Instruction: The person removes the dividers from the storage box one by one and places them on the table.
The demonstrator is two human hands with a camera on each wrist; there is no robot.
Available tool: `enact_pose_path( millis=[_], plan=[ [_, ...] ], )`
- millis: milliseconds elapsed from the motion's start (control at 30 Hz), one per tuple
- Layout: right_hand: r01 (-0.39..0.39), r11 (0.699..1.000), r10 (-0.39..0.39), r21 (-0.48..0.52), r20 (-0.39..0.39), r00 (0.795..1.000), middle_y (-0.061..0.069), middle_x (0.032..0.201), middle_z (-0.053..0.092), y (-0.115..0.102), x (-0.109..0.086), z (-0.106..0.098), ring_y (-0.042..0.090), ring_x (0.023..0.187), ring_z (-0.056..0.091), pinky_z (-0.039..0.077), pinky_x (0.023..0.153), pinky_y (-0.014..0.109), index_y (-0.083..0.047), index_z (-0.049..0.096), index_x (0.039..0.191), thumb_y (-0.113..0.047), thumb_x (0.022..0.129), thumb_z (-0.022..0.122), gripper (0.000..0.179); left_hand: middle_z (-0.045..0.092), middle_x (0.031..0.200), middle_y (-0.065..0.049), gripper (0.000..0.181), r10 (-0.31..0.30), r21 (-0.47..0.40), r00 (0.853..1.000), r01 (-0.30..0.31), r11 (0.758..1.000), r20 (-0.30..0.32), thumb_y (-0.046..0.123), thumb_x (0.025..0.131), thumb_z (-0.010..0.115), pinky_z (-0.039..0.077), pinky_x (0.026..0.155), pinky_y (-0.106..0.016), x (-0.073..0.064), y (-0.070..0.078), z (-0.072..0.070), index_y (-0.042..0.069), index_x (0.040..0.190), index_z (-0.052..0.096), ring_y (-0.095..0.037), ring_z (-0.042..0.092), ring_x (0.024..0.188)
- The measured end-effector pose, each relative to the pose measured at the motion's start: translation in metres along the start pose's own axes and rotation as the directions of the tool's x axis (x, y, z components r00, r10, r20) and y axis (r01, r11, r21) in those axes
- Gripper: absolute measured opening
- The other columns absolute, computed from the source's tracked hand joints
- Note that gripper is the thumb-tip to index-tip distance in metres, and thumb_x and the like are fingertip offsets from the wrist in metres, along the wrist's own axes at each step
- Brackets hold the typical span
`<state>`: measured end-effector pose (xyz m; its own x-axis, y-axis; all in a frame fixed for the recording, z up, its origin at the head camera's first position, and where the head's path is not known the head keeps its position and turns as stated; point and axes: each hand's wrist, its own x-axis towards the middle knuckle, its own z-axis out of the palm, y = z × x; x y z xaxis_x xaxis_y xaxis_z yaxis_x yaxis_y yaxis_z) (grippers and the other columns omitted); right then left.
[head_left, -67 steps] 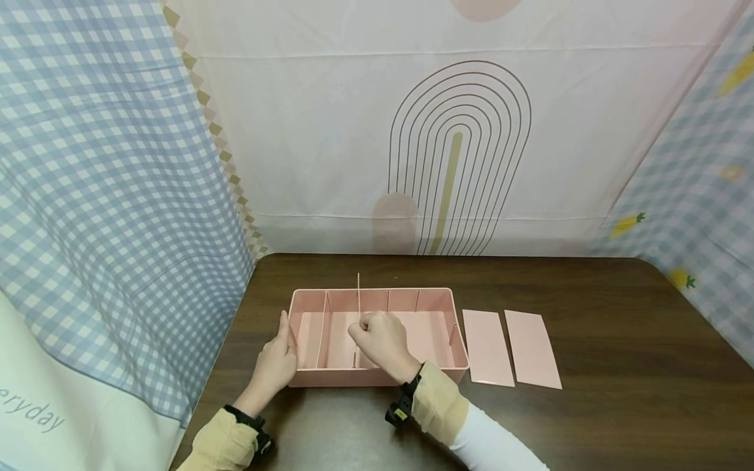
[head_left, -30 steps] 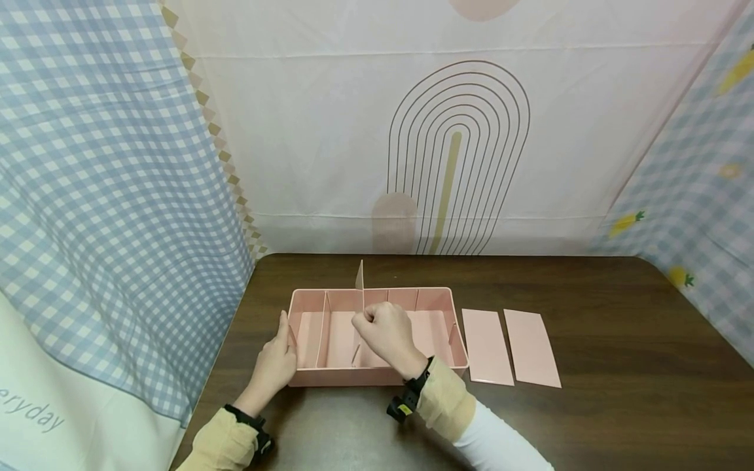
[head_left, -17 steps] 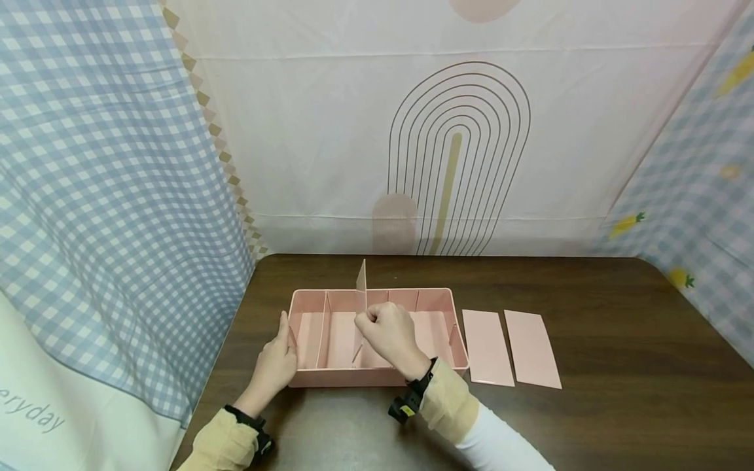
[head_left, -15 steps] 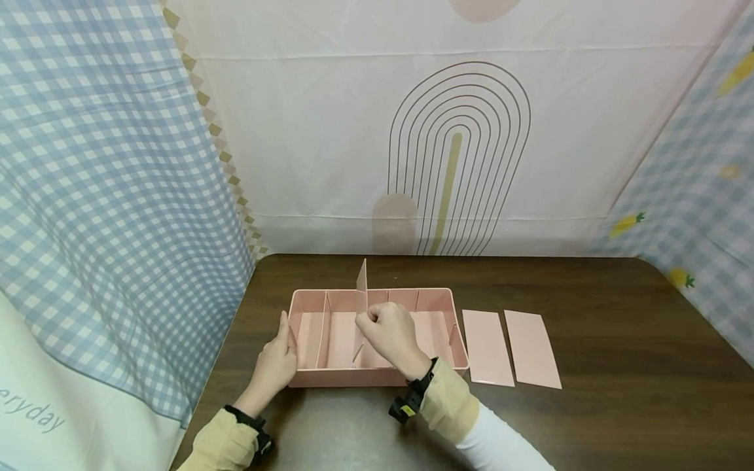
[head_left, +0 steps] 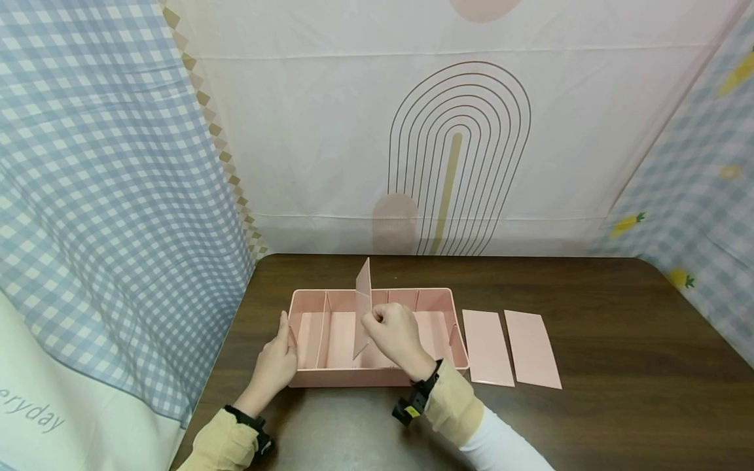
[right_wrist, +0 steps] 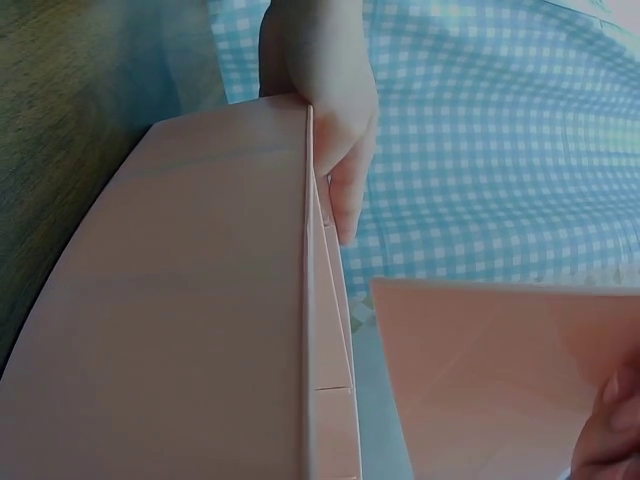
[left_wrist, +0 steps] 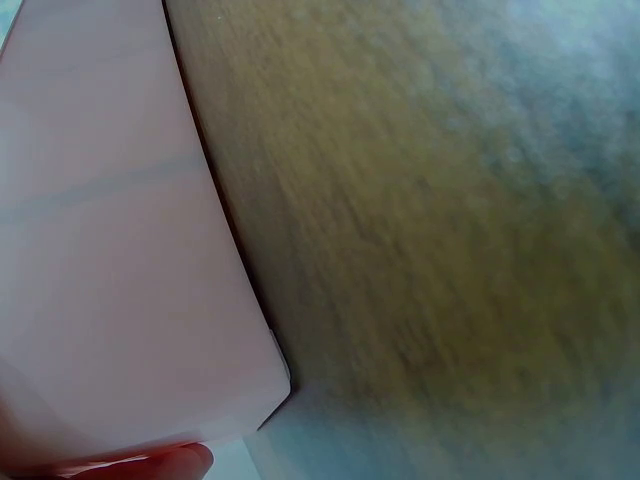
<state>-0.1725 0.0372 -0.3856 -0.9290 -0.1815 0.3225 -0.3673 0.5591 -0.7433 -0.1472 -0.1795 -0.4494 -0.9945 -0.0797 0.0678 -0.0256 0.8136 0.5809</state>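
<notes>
A long pink organizer box stands on the brown table, with one thin divider across its left part. My right hand pinches a second pink divider over the box's middle. That divider is turned at an angle, and its far end rises above the back rim. In the right wrist view, the held divider shows above the rim, with fingertips at its edge. My left hand lies against the box's left end, index finger straight along the wall. The left wrist view shows the box's side wall and a fingertip at its end.
Two flat pink panels lie side by side on the table, just right of the box. A white patterned cloth hangs behind the table, and a blue checked cloth hangs at the left.
The right hand has lifted the divider and moved slightly right. The divider has turned from nearly straight across to a slant, showing more of its face. Left hand and box have stayed put.
</notes>
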Motion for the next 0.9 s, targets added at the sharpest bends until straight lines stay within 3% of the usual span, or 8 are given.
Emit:
enact_pose_path(
  millis=[433,667,900],
  plan=[
    [-0.03,0.999,0.028,0.039,0.027,0.999,-0.01,0.04,0.022,0.007,-0.003,-0.005,0.005,0.039,0.019,0.016,0.043,0.018,-0.015,0.032,0.043,-0.013,0.079,0.05,0.041,0.059,0.092,-0.026,0.055,0.005,0.0,1.0,-0.005,1.0,-0.001,0.008,0.09,0.033,0.044,0.06,-0.044,0.001,-0.002,0.001,-0.007,0.139,0.012,-0.028,0.058,0.069],
    [-0.032,0.998,0.03,0.045,0.043,0.999,-0.01,0.04,0.023,0.011,-0.005,-0.007,0.005,0.039,0.021,0.018,0.043,0.018,-0.014,0.033,0.044,-0.014,0.082,0.05,0.042,0.057,0.102,-0.03,0.055,0.007,-0.002,1.0,-0.007,1.0,-0.006,0.009,0.091,0.032,0.045,0.065,-0.047,0.0,-0.002,0.002,-0.006,0.139,0.011,-0.035,0.059,0.079],
    [-0.053,0.998,0.05,0.045,0.061,0.997,-0.008,0.042,0.026,0.013,-0.007,-0.01,0.005,0.04,0.024,0.02,0.044,0.018,-0.013,0.036,0.045,-0.017,0.084,0.05,0.042,0.059,0.088,-0.026,0.054,0.009,0.006,1.0,-0.009,1.0,-0.013,0.009,0.091,0.032,0.044,0.062,-0.046,0.001,-0.002,0.001,-0.007,0.139,0.013,-0.032,0.059,0.073]
  ],
)
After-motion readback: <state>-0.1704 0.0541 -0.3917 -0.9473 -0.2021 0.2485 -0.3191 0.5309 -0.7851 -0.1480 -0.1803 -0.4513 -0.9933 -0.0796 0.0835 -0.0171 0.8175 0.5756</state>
